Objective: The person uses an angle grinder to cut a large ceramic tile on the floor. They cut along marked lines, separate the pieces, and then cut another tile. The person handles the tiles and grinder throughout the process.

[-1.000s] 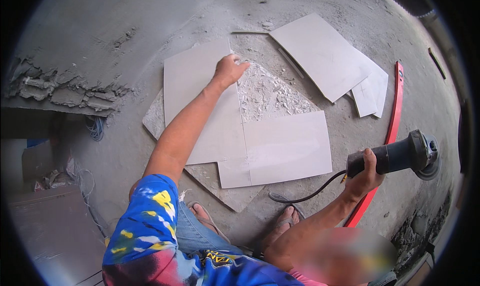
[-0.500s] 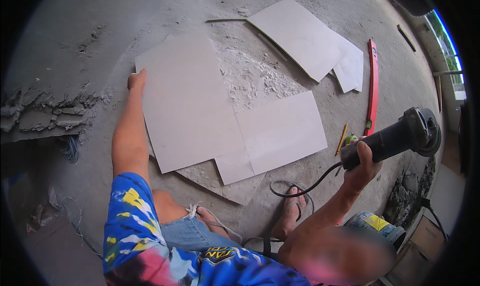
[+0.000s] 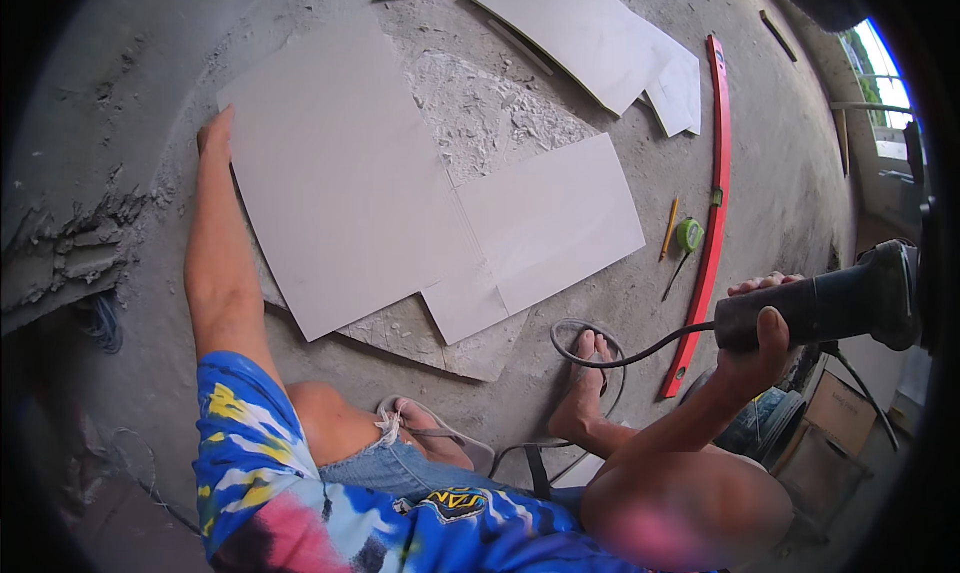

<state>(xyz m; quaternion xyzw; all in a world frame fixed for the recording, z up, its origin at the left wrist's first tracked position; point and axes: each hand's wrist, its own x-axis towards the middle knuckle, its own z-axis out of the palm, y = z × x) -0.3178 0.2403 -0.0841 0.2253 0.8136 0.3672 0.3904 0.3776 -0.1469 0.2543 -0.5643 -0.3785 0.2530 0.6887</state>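
My left hand (image 3: 216, 131) grips the far left edge of a large pale tile (image 3: 335, 183), with the fingers partly hidden at its rim. That tile lies beside and against a smaller cut tile (image 3: 560, 223), which has a notched piece (image 3: 465, 308) at its near left corner. Out to the right, my right hand (image 3: 768, 348) is wrapped round the dark body of an angle grinder (image 3: 825, 308), held up off the floor. The grinder's head points right, away from the tiles, and a black cord trails from its rear end. Its disc cannot be made out.
A red spirit level (image 3: 716, 203) lies right of the tiles, near a green tape measure (image 3: 689, 235) and a yellow pencil (image 3: 668, 229). More pale tiles (image 3: 570, 33) lie at the back. The cord (image 3: 640, 358) loops by my foot. A bucket (image 3: 765, 418) stands lower right; broken concrete (image 3: 80, 248) lies left.
The grinder in my right hand has swung further right, uncovering the tape measure and the level's near end. My left hand stays on the tile's edge. The whole view has shifted.
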